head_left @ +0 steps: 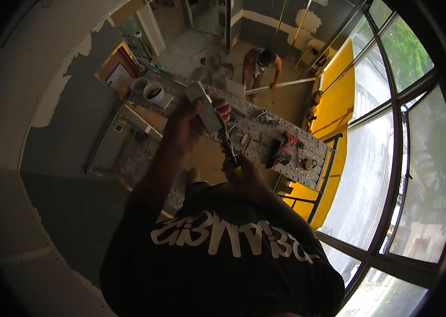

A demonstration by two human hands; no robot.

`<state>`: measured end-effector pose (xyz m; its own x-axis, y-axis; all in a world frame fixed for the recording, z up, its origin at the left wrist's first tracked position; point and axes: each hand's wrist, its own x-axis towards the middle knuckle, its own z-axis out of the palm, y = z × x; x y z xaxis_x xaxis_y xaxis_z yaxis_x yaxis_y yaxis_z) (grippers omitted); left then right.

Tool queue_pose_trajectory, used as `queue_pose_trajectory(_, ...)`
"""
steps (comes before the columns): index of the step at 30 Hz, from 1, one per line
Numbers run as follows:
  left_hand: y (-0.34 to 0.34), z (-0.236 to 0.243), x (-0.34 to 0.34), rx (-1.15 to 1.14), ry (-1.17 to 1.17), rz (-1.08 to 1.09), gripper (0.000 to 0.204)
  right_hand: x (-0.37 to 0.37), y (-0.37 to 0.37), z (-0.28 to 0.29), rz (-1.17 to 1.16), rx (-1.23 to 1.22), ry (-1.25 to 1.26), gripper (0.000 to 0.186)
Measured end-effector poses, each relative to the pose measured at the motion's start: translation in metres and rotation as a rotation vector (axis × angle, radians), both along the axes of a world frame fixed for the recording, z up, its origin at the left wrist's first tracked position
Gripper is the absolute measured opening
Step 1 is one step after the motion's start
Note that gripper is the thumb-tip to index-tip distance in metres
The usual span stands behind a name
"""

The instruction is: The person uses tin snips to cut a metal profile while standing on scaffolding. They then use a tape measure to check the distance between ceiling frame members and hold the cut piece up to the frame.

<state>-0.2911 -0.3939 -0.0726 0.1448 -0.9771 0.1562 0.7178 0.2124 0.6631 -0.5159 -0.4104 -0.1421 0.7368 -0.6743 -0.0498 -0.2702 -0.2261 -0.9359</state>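
My left hand point(188, 117) grips a short, flat, light-grey piece of metal profile point(206, 112), raised above a perforated platform. My thumb lies on its near face and the fingertips curl round its far edge. In my right hand point(248, 177) is a pair of what look like tin snips point(226, 145), with a hint of yellow at the handle. Their dark metal head points up at the lower end of the grey piece and appears to touch it; whether the jaws bite into it I cannot make out.
On the perforated platform point(254, 150) lie a red-and-black cordless drill point(286, 148), a tape measure point(308, 164) and loose hardware. White buckets point(154, 92) stand at its left end. Below, a co-worker point(260, 66) handles a long pale bar point(286, 84). Windows point(376, 174) line the right.
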Motion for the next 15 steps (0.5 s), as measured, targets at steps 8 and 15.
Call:
queue_pose_trajectory(8,0.002,0.001,-0.005,-0.072,0.089,0.053,0.044,-0.007,-0.003,-0.013,0.181,0.254,-0.114,0.046)
queue_pose_trajectory(15,0.022,0.011,0.012,0.189,-0.201,0.146,0.042,-0.008,0.012,-0.001,-0.141,-0.190,-0.048,0.062)
